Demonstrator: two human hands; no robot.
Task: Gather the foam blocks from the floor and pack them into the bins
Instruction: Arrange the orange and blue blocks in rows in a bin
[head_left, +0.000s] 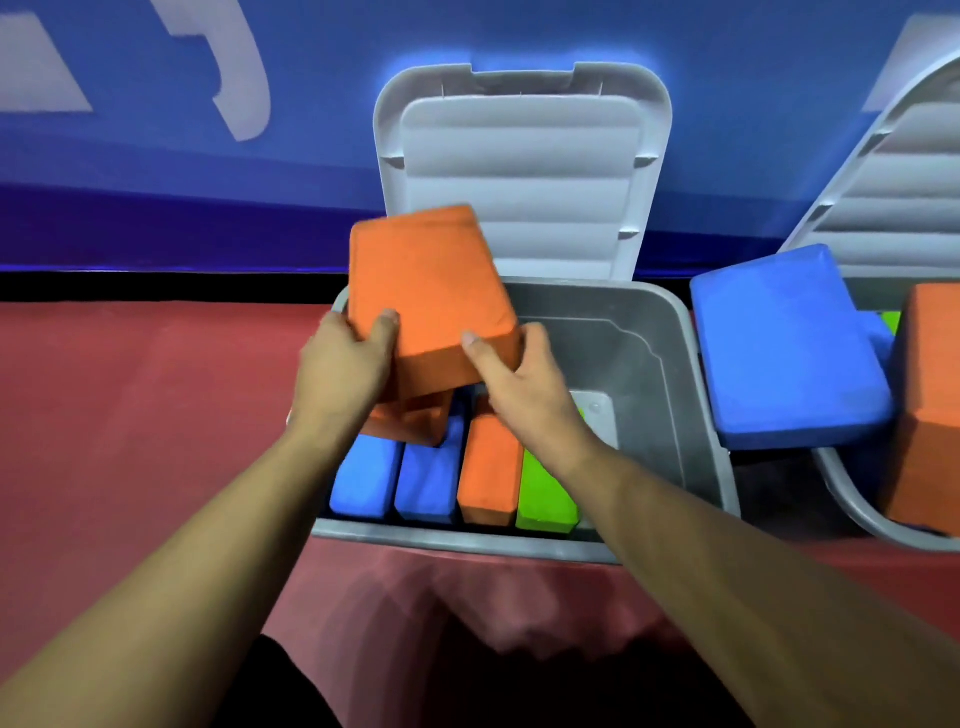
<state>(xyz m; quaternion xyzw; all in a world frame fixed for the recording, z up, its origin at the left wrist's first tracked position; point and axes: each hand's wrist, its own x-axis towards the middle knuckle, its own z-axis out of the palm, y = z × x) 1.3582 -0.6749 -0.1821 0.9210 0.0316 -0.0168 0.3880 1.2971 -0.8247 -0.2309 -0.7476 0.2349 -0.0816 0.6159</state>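
Observation:
An orange foam block (426, 291) is held tilted over the left side of a grey bin (670, 374). My left hand (343, 364) grips its near left corner and my right hand (519, 384) grips its near right corner, thumbs on top. Inside the bin, standing on edge in a row, are two blue blocks (363, 483), an orange block (488, 473) and a green block (545, 493). Another orange block (410, 421) lies under the held one, partly hidden. The right part of the bin floor is bare.
The bin's grey lid (519, 171) stands open against a blue wall. A second grey bin (852, 499) at the right holds a big blue block (784, 348), an orange block (930, 395) and a sliver of green. Red floor lies all around.

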